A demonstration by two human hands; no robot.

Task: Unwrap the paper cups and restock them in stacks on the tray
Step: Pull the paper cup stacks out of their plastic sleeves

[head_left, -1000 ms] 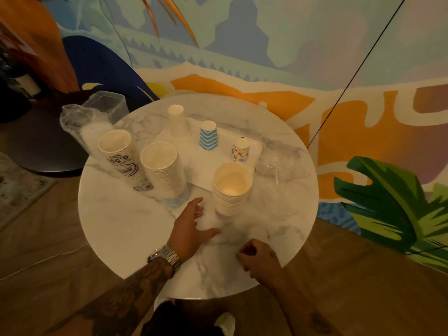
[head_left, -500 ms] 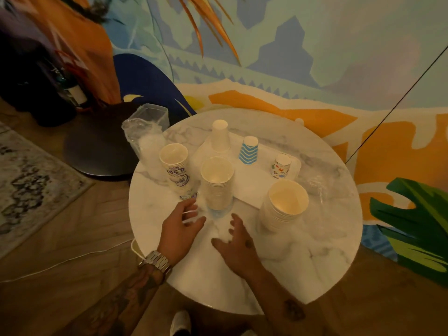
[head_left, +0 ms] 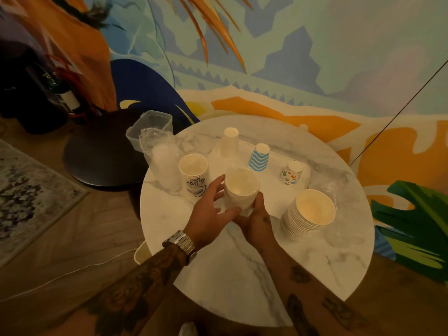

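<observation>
At a round marble surface (head_left: 242, 275) below a painted wall, a restock of paper cups is under way. A white tray (head_left: 274, 190) lies across the far half. A bare stack (head_left: 311, 214) stands at the tray's near right corner, a printed stack (head_left: 195, 177) just left of the tray, and a film-bagged stack (head_left: 162, 161) farther left. Between them sits the middle stack (head_left: 241, 190), mouth up at the tray's near edge and apparently still in clear film. The left hand (head_left: 208, 214) curls its fingers round the stack's left side, while the right hand (head_left: 254, 219) cups its near right side. Three upturned cups stand on the tray: white (head_left: 229, 146), blue-striped (head_left: 259, 157) and a small patterned one (head_left: 292, 172). The unwrapping probably goes best with one hand steadying low and the other peeling the film away, sparing the rims and the printed stack alongside.
</observation>
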